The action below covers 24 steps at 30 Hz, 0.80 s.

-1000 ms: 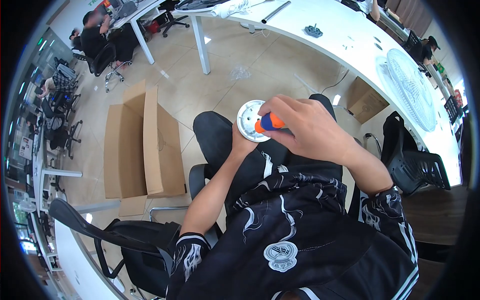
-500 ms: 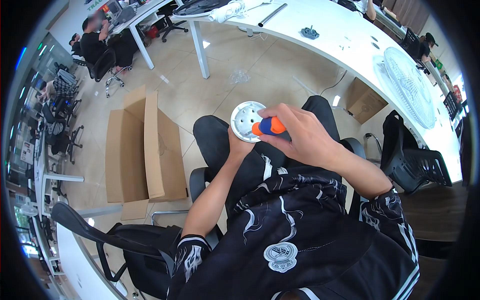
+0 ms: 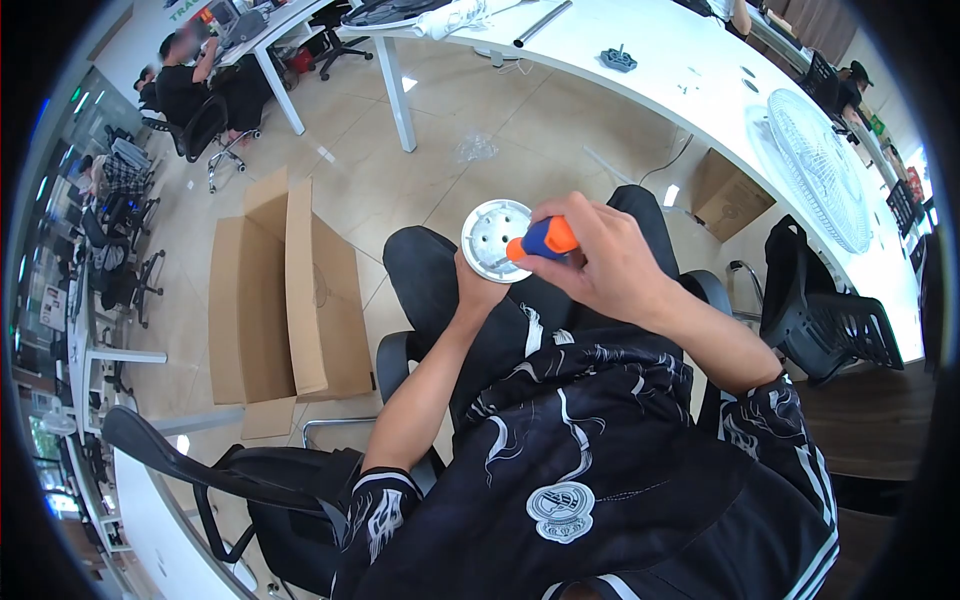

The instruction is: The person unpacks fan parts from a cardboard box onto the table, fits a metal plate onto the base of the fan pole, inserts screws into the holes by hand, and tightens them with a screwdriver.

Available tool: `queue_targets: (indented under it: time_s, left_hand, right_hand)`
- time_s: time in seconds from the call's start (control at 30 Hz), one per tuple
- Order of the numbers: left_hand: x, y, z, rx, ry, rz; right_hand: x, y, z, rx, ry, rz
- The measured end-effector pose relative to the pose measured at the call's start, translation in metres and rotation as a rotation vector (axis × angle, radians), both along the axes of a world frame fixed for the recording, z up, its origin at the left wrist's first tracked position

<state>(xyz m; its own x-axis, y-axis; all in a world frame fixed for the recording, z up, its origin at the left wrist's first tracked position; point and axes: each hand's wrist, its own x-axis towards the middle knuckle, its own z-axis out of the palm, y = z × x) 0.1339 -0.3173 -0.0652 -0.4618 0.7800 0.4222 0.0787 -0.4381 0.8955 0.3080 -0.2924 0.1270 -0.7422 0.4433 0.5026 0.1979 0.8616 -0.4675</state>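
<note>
My left hand (image 3: 479, 285) is closed round the underside of a white round plastic part (image 3: 487, 252), held above my lap. Its open face is turned up and shows a raised rim, ribs and small dark holes. My right hand (image 3: 602, 252) grips a screwdriver (image 3: 548, 239) by its orange and blue handle. The screwdriver leans over the right side of the part, its shaft pointing down into the face. Whether the tip sits on a screw is too small to tell. The left fingers are mostly hidden beneath the part.
An open cardboard box (image 3: 333, 300) stands on the floor to my left. A white table (image 3: 690, 75) curves ahead and right, bearing a fan grille (image 3: 818, 170), a dark metal tube (image 3: 543, 24) and a small grey part (image 3: 618, 60). Office chairs stand either side; people sit farther off.
My right hand and the screwdriver handle have shifted slightly right, with the handle tilted a bit differently. The white part stays in my left hand, nearly in place.
</note>
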Motion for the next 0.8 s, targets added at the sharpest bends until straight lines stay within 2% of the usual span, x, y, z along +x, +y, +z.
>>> queue_targets:
  time_s: [0.13, 0.2, 0.23, 0.3, 0.33, 0.43, 0.53, 0.8]
  left_hand:
    - [-0.017, -0.001, -0.014, 0.042, 0.080, 0.007]
    - [-0.023, 0.000, -0.027, 0.011, 0.286, 0.144]
    - [-0.019, -0.004, -0.014, -0.001, 0.183, 0.088]
    - [-0.022, -0.008, -0.012, -0.084, 0.254, 0.072]
    - [-0.023, -0.009, -0.011, -0.167, 0.330, 0.048]
    - [-0.022, -0.009, -0.005, -0.197, 0.347, 0.029]
    - [-0.019, -0.009, -0.004, -0.139, 0.268, 0.038]
    - [-0.018, -0.008, -0.005, -0.146, 0.254, 0.046]
  right_hand:
    - [0.012, 0.007, 0.019, -0.081, 0.057, 0.072]
    - [0.022, 0.018, 0.026, -0.095, 0.233, -0.040]
    - [0.027, 0.024, 0.025, -0.097, 0.226, -0.031]
    - [0.035, 0.035, 0.022, -0.124, 0.282, -0.122]
    - [0.037, 0.035, 0.020, -0.121, 0.278, -0.121]
    - [0.040, 0.031, 0.008, -0.154, 0.210, -0.089]
    - [0.038, 0.024, 0.002, -0.190, 0.183, -0.037]
    - [0.032, 0.023, 0.000, -0.163, 0.125, -0.022]
